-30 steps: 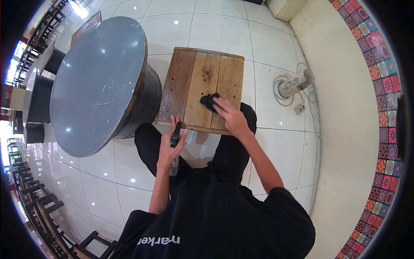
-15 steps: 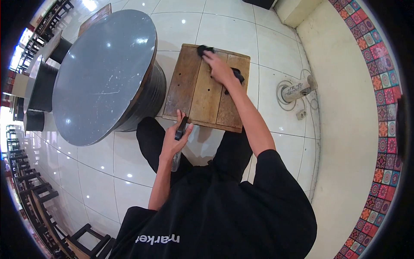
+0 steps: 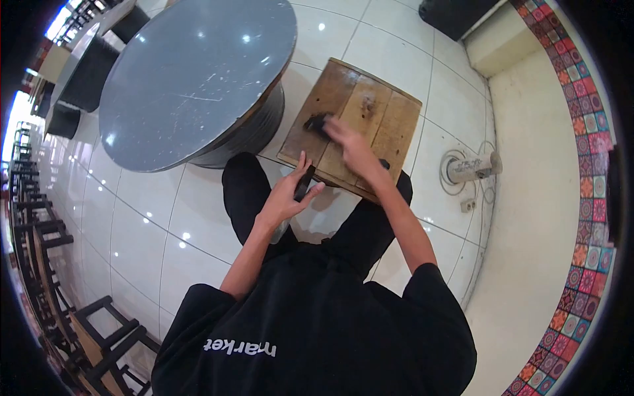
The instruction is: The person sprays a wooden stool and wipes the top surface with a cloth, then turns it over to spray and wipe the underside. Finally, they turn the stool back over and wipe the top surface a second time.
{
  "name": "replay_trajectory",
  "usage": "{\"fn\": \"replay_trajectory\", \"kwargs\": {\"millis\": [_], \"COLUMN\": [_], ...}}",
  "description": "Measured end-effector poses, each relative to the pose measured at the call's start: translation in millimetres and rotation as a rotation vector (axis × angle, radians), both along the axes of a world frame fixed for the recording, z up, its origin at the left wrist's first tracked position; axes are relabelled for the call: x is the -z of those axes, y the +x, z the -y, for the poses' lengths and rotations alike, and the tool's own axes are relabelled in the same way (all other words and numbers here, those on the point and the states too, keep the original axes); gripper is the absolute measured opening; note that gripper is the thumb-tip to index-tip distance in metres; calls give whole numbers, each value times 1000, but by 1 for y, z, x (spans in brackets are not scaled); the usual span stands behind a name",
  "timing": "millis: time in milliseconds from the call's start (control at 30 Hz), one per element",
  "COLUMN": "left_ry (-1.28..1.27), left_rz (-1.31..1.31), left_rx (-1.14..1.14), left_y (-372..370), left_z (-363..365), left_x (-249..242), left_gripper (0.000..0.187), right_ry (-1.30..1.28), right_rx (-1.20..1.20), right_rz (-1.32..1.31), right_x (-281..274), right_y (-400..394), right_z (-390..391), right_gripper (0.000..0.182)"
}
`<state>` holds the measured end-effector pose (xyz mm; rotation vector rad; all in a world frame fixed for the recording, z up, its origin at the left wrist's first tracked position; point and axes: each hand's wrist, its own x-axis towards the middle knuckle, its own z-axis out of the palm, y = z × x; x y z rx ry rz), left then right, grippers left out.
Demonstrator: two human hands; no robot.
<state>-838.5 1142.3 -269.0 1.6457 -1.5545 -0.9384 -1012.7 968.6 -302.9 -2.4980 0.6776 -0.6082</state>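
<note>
A wooden stool or small table (image 3: 396,122) with a planked top stands before my knees. My right hand (image 3: 354,152), smeared a little by motion, presses a black cloth (image 3: 319,124) against the left part of the top. Beside my right wrist shows a small dark thing (image 3: 384,164) that I cannot make out. At the near left edge of the wood, my left hand (image 3: 284,197) is wrapped round a spray bottle (image 3: 304,183) with a black head. Its clear body is mostly hidden under the hand and forearm.
To the left is a large round grey table (image 3: 198,79) on a ribbed drum base. Dark-framed stools (image 3: 105,336) line the lower left. A pipe stub with coiled cable (image 3: 465,168) and a socket (image 3: 467,206) are by the right wall. A black box (image 3: 456,16) sits far back.
My right hand has drawn the black cloth from the far edge nearer to me across the wood. The whole view has turned, and my left hand keeps the spray bottle.
</note>
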Motion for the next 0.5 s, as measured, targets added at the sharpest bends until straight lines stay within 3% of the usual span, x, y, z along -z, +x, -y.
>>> {"fn": "replay_trajectory", "kwargs": {"millis": [67,133,233,300,367,433,500], "left_ry": [-75,-45,-3,-2,61,43,22], "left_rz": [24,34,69,80,31,64,102], "left_rx": [12,14,18,6,54,58,66], "left_y": [2,-2,-11,-9,-5,-6,-6], "left_z": [-6,-12,-10,-7,-6,-7,-9], "left_x": [4,2,5,6,6,12,13], "left_gripper": [76,76,76,76,77,77,77], "right_ry": [-17,-71,-179,-239,-249,-176,-82], "right_rx": [238,401,401,359,79,-122,-172], "right_rz": [112,40,-110,-108,-109,-139,-158], "right_x": [-2,6,10,13,17,13,6], "right_y": [17,35,63,76,84,90,94], "right_z": [44,90,118,116,100,68,29], "right_gripper": [65,63,60,61,51,44,40]}}
